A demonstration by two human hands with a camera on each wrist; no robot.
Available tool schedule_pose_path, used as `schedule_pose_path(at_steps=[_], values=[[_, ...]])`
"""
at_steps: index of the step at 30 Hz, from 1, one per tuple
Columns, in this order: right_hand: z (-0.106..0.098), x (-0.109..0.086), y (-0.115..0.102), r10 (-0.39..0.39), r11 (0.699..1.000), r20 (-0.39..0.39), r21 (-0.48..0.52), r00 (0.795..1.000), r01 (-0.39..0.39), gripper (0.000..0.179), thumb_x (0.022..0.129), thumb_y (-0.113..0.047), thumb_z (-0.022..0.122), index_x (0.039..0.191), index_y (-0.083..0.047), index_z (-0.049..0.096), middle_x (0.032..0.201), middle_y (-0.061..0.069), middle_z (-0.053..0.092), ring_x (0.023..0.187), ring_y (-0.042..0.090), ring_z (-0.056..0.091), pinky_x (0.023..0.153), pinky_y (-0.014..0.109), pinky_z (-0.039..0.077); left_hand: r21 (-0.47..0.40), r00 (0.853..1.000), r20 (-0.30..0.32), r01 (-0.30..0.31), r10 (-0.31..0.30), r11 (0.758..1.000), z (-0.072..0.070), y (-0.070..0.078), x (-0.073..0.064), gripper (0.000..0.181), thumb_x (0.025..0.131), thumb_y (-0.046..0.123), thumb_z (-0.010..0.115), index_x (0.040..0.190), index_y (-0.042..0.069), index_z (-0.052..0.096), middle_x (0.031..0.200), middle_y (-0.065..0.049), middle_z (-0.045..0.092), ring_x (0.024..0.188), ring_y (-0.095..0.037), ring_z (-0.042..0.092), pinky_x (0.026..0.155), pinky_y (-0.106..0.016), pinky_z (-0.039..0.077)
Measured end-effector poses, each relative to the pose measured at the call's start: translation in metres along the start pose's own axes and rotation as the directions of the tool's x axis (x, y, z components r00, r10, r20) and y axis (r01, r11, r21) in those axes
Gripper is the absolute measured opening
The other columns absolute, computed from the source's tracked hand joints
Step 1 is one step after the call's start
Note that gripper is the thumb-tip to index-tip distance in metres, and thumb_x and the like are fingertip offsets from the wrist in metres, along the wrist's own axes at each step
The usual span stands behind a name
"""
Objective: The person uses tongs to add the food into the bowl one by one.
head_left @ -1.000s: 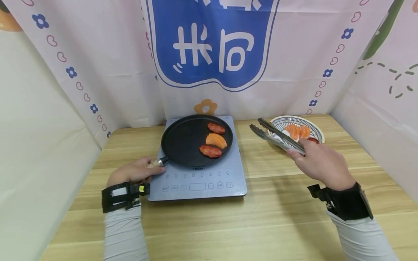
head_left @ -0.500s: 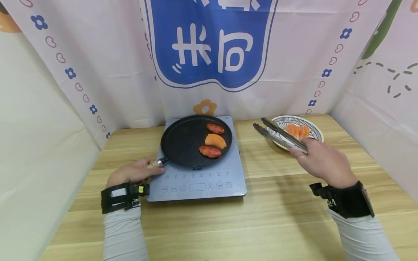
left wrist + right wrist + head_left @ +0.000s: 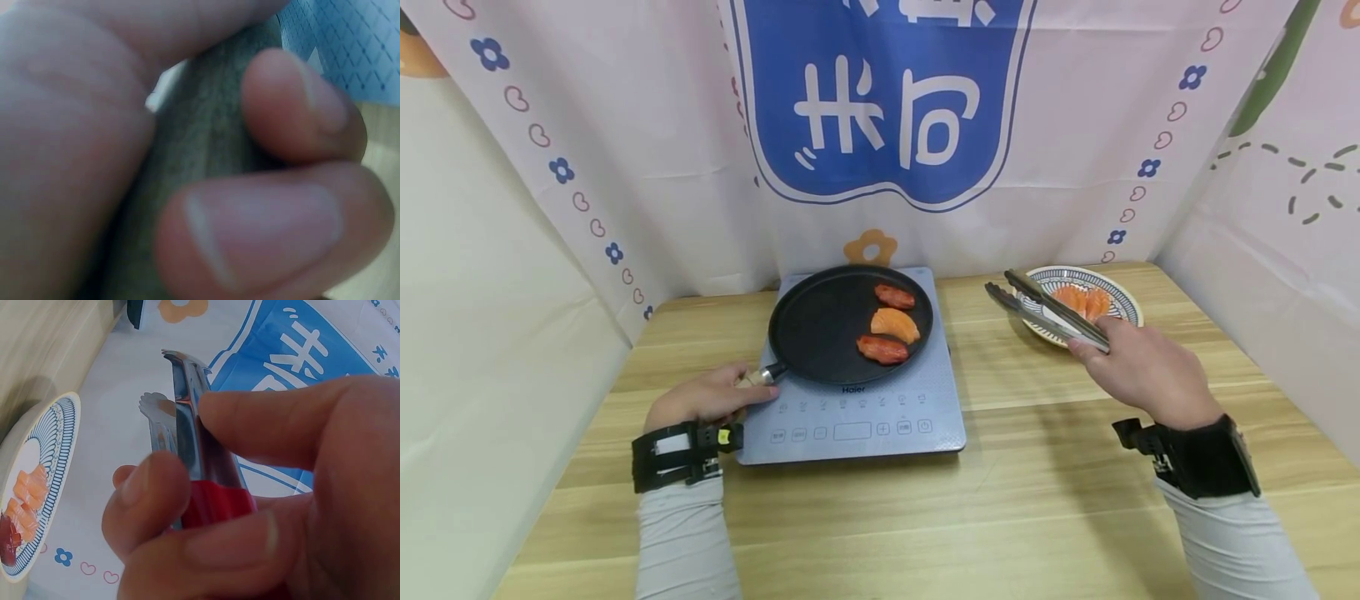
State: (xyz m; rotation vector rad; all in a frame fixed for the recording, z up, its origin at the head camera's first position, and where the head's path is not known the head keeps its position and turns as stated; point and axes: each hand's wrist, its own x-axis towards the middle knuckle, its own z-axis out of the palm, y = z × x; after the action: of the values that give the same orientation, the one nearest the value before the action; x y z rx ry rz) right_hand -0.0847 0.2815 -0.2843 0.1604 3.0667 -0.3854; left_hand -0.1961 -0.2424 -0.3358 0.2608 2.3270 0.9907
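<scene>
My left hand (image 3: 707, 393) grips the wooden handle (image 3: 200, 131) of a black frying pan (image 3: 820, 325), its fingers curled round it in the left wrist view. The pan rests on a grey induction cooker (image 3: 857, 446). At the pan's right side lie two reddish sausage-like pieces (image 3: 883, 349) (image 3: 895, 296) with an orange salmon-like slice (image 3: 895, 324) between them. My right hand (image 3: 1150, 371) holds metal tongs (image 3: 1052, 312) with a red grip part (image 3: 219, 503). The tongs' tips stand apart with nothing between them, above and left of a patterned plate (image 3: 1131, 307).
On the plate lie orange slices (image 3: 28, 494) and a dark red piece (image 3: 9, 540). A printed cloth (image 3: 700, 208) hangs behind the wooden table (image 3: 865, 533), with pale walls at both sides.
My right hand and the tongs have shifted slightly to the right. My left hand, the pan and the food in it stay in place.
</scene>
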Motion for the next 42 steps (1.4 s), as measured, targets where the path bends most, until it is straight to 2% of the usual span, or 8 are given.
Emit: schedule_pose_path(at_steps=[7, 15, 22, 27, 29, 36, 42], values=[[-0.001, 0.001, 0.003, 0.002, 1.000, 0.011, 0.003, 1.000, -0.002, 0.064, 0.108, -0.060, 0.041, 0.133, -0.003, 0.056, 0.106, 0.022, 0.067, 0.088, 0.036, 0.064, 0.054, 0.042, 0.044, -0.022, 1.000, 0.017, -0.009, 0.009, 1.000, 0.000, 0.000, 0.000, 0.035, 0.105, 0.035, 0.065, 0.119, 0.005, 0.054, 0.068, 0.004, 0.053, 0.057, -0.010, 0.050, 0.054, -0.024, 0.044], [-0.002, 0.002, 0.009, 0.021, 1.000, 0.021, -0.001, 1.000, -0.021, 0.065, 0.108, -0.058, 0.041, 0.138, -0.001, 0.053, 0.111, 0.025, 0.066, 0.091, 0.038, 0.064, 0.054, 0.043, 0.045, -0.025, 1.000, 0.014, -0.005, 0.005, 1.000, 0.000, 0.000, 0.000, 0.036, 0.105, 0.036, 0.065, 0.119, 0.005, 0.053, 0.068, 0.005, 0.053, 0.057, -0.010, 0.050, 0.054, -0.024, 0.043], [-0.001, 0.004, 0.014, 0.033, 0.999, 0.023, 0.008, 0.999, -0.033, 0.072, 0.108, -0.062, 0.039, 0.142, 0.000, 0.051, 0.116, 0.031, 0.066, 0.092, 0.041, 0.066, 0.053, 0.044, 0.046, -0.066, 0.999, 0.021, 0.028, -0.027, 0.997, 0.001, 0.003, -0.002, 0.036, 0.105, 0.036, 0.066, 0.118, 0.005, 0.051, 0.069, 0.005, 0.051, 0.058, -0.009, 0.050, 0.055, -0.023, 0.046], [-0.001, 0.005, 0.017, 0.044, 0.999, 0.014, -0.004, 0.999, -0.044, 0.078, 0.107, -0.065, 0.036, 0.147, 0.001, 0.048, 0.129, 0.038, 0.062, 0.109, 0.055, 0.065, 0.057, 0.053, 0.050, -0.036, 0.999, 0.006, 0.032, -0.032, 0.999, 0.001, 0.002, -0.003, 0.037, 0.104, 0.037, 0.066, 0.117, 0.006, 0.051, 0.069, 0.004, 0.051, 0.059, -0.010, 0.050, 0.056, -0.024, 0.045], [-0.001, 0.006, 0.018, 0.045, 0.999, 0.013, -0.007, 0.999, -0.045, 0.078, 0.107, -0.065, 0.036, 0.148, 0.001, 0.047, 0.131, 0.039, 0.061, 0.111, 0.057, 0.064, 0.058, 0.054, 0.051, -0.023, 0.999, -0.003, 0.035, -0.035, 0.999, 0.001, 0.003, -0.003, 0.038, 0.104, 0.038, 0.066, 0.116, 0.006, 0.051, 0.070, 0.004, 0.052, 0.060, -0.011, 0.051, 0.056, -0.024, 0.045], [-0.002, 0.008, 0.022, 0.051, 0.999, 0.025, -0.005, 0.998, -0.050, 0.076, 0.108, -0.063, 0.036, 0.146, 0.001, 0.048, 0.128, 0.036, 0.063, 0.105, 0.051, 0.066, 0.056, 0.050, 0.049, -0.002, 0.999, -0.018, 0.038, -0.038, 0.999, 0.001, 0.003, -0.003, 0.040, 0.104, 0.038, 0.067, 0.118, 0.005, 0.050, 0.072, 0.002, 0.055, 0.062, -0.012, 0.053, 0.058, -0.026, 0.046], [-0.003, 0.009, 0.026, 0.072, 0.997, 0.036, -0.007, 0.997, -0.072, 0.078, 0.107, -0.064, 0.035, 0.151, 0.000, 0.044, 0.130, 0.037, 0.060, 0.107, 0.052, 0.064, 0.056, 0.050, 0.049, 0.026, 0.999, -0.022, 0.027, -0.026, 0.999, 0.001, 0.003, -0.002, 0.043, 0.104, 0.039, 0.066, 0.121, 0.003, 0.051, 0.075, 0.001, 0.057, 0.063, -0.012, 0.053, 0.057, -0.026, 0.047]])
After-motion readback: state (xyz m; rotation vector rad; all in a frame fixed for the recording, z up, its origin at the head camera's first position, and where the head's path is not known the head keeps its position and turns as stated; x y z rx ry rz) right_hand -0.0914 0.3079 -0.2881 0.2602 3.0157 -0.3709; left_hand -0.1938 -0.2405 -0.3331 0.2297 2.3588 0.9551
